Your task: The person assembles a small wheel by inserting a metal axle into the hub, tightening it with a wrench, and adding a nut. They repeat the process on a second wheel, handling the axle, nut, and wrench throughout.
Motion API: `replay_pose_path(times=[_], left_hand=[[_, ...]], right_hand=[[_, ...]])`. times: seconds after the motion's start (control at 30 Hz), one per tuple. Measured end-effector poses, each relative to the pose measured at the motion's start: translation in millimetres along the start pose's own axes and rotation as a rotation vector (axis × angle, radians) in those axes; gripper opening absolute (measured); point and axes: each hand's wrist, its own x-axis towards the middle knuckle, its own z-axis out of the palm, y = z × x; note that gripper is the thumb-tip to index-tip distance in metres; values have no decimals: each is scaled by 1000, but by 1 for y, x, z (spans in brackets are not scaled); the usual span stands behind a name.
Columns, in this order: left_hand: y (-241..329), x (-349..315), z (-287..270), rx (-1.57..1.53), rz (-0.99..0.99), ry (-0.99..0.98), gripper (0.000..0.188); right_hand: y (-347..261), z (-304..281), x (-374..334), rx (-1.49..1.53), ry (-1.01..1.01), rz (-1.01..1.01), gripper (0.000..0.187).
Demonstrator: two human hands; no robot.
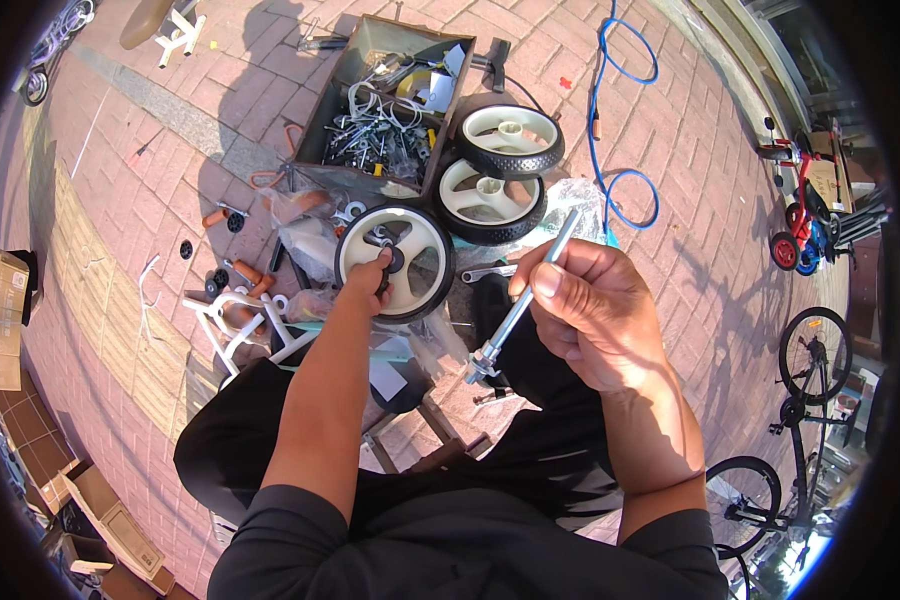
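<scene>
My left hand is closed at the hub of a small cream-coloured wheel with a black tyre. The wheel lies nearly flat in front of me; part of its middle hides behind my fingers. My right hand, raised to the right, pinches a long silver axle rod between thumb and fingers. The rod slants, its plain end up and nuts and a washer at its lower end. Two similar wheels, an upper one overlapping a lower one, lie just beyond the held wheel.
A metal box full of bolts and hardware stands ahead. White tubular frame parts, orange-handled tools and plastic bags lie to the left. A blue hose curls across the paving; bicycles stand right, cartons left.
</scene>
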Motion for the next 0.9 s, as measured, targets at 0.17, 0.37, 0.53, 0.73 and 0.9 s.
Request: replay_pose_path(times=[0.17,0.37,0.53,0.73,0.9], left_hand=[[5,-2,-11,-17,-34,-153,44],[3,-78,-23,-204,372,-502,31],[51,-185,-27,-121,755,-599,21],[51,-294,-53,-116,1017,-511,45],[25,-320,-62,-215,1039,-522,50]], right_hand=[[1,0,6,-17,-2,9,29],[9,7,12,-36,-110,79,30],[26,28,16,-512,-182,-39,37],[46,63,12,-710,-352,-103,32],[54,84,10,-716,-428,-109,33]])
